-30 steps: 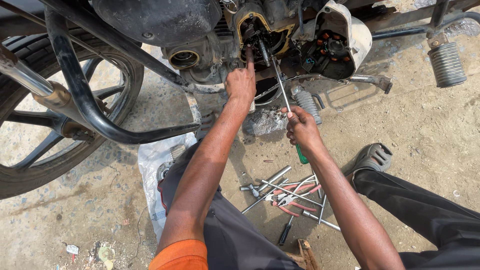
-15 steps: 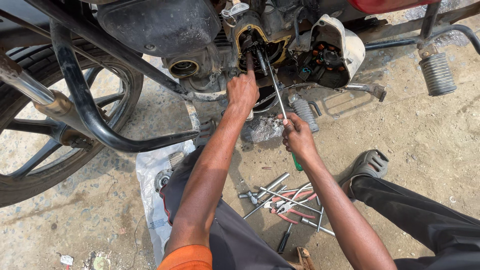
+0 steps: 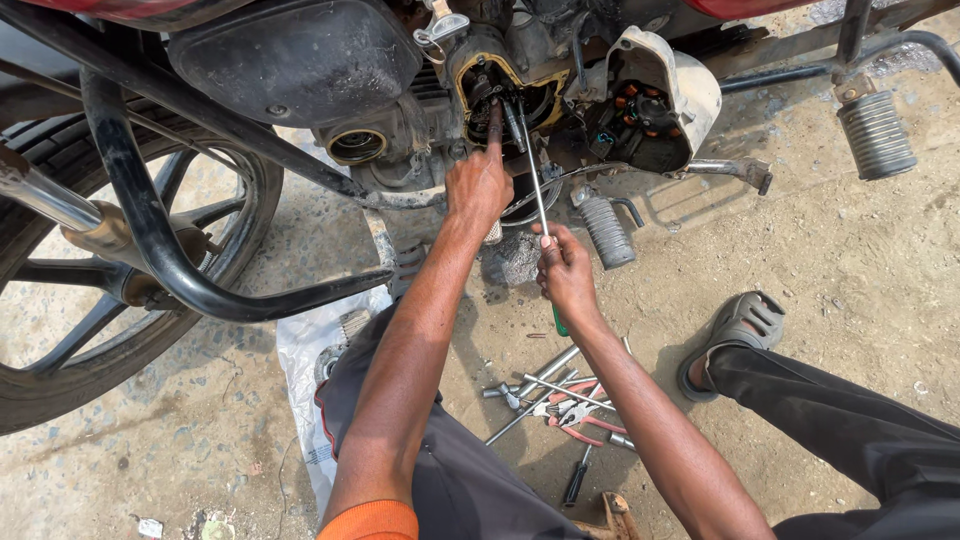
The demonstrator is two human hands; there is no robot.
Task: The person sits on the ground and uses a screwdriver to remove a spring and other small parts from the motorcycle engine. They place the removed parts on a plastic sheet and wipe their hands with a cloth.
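Observation:
My left hand (image 3: 479,186) reaches up to the open engine side of a motorcycle (image 3: 500,95), its index finger pressed into the round yellow-rimmed opening. My right hand (image 3: 565,272) grips a green-handled screwdriver (image 3: 532,190) whose long shaft points up into the same opening, right beside the left finger. A detached engine cover (image 3: 655,100) with orange coils hangs just right of the opening.
Loose wrenches and red-handled pliers (image 3: 560,400) lie on the concrete between my legs. A footpeg (image 3: 606,230) sticks out near my right hand. The front wheel (image 3: 110,300) and a black crash bar (image 3: 190,280) stand left. A white plastic bag (image 3: 310,350) lies under my left knee.
Both hands stay at the engine opening. The view has shifted slightly, and the screwdriver tip sits a little deeper in the opening.

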